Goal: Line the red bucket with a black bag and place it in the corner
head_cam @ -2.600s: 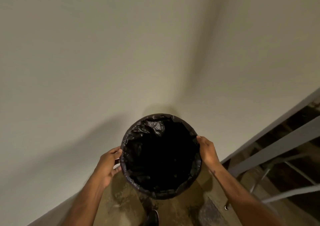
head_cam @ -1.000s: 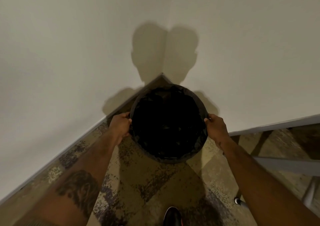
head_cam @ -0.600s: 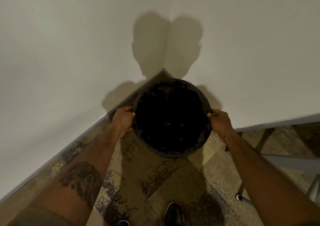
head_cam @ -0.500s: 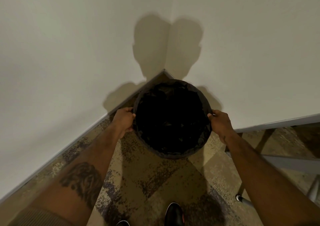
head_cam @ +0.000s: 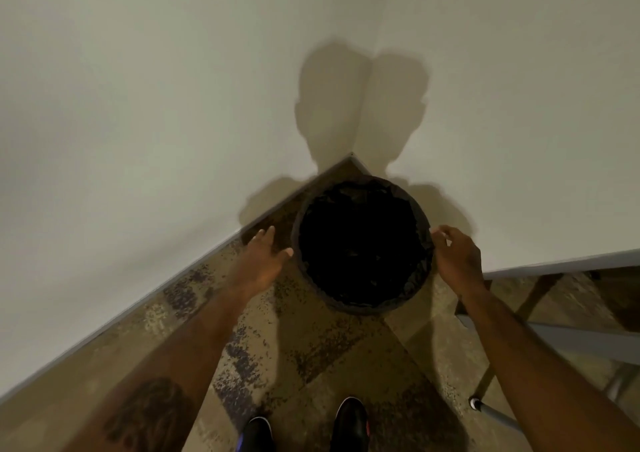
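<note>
The bucket (head_cam: 363, 308) stands on the carpet in the corner where two white walls meet. A black bag (head_cam: 362, 243) lines it and folds over the rim, so no red shows. My left hand (head_cam: 265, 261) hovers just left of the rim, fingers spread, with only the thumb tip near the bag. My right hand (head_cam: 457, 257) is at the right of the rim, fingers loosely curled; whether it touches the bag I cannot tell.
White walls with a grey baseboard (head_cam: 138, 304) close in the left and back. A grey metal table frame (head_cam: 571, 340) and its leg (head_cam: 491, 415) stand at the right. My two dark shoes (head_cam: 349, 424) are on patterned carpet below the bucket.
The bucket came down into the corner and now rests on the floor. My left hand has let go and opened; my right hand has loosened at the rim.
</note>
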`<state>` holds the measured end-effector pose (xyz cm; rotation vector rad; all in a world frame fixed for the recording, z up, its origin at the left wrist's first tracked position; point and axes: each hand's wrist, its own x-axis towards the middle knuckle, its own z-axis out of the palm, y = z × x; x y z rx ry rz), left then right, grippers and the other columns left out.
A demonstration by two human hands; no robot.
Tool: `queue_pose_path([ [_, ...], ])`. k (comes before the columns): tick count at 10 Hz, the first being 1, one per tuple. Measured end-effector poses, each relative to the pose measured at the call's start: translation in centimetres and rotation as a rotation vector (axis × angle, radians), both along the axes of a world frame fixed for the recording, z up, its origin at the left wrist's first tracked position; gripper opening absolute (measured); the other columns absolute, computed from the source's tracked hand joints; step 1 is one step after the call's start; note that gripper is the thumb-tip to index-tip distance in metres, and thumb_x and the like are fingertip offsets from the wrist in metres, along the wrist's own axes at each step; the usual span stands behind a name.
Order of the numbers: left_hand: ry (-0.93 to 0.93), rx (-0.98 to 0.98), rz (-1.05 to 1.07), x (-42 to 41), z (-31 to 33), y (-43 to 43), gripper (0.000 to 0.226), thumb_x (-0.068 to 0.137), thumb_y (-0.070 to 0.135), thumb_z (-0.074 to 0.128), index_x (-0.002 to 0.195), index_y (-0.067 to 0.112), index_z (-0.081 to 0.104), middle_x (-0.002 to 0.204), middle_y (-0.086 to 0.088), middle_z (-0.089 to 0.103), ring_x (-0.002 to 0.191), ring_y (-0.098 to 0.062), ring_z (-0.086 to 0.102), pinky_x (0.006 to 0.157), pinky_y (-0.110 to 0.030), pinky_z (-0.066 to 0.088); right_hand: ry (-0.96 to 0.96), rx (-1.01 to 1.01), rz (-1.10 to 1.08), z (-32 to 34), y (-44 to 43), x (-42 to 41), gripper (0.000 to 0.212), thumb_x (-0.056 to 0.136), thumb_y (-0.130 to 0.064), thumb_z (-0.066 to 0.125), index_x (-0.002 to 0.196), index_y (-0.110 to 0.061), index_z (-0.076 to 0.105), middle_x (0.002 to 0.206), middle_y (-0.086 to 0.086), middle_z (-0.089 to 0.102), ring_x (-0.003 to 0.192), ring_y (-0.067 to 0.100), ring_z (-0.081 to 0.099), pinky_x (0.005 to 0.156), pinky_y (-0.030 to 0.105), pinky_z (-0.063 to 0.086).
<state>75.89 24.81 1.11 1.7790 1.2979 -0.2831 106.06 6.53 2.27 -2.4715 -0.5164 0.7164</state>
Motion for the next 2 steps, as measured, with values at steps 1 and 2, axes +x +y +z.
queue_pose_path([
  [1, 0.107, 0.156, -0.208, -1.1, 3.4, -1.9, 0.082, 0.097, 0.064, 0.034, 0.158, 0.026, -0.006, 0.166, -0.006, -0.014, 0.152, -0.024, -0.014, 0.121, -0.049, 0.002, -0.056, -0.057, 0.136, 2.3, 0.0, -1.2, 0.061, 0.096, -0.057, 0.039, 0.138, -0.013, 0.048, 0.140, 0.017, 0.051, 0.126, 0.035, 0.049, 0.101, 0.044, 0.041],
  [2, 0.159, 0.308, -0.266, -3.1, 7.0, -3.5, 0.085, 0.096, 0.068, 0.029, 0.157, 0.026, -0.013, 0.164, -0.006, -0.025, 0.149, -0.024, -0.025, 0.122, -0.052, -0.003, -0.208, -0.201, 0.363, 4.7, 0.6, -4.5, 0.076, 0.092, -0.069, 0.027, 0.152, -0.022, 0.026, 0.159, 0.014, 0.024, 0.146, 0.034, 0.020, 0.114, 0.054, 0.023],
])
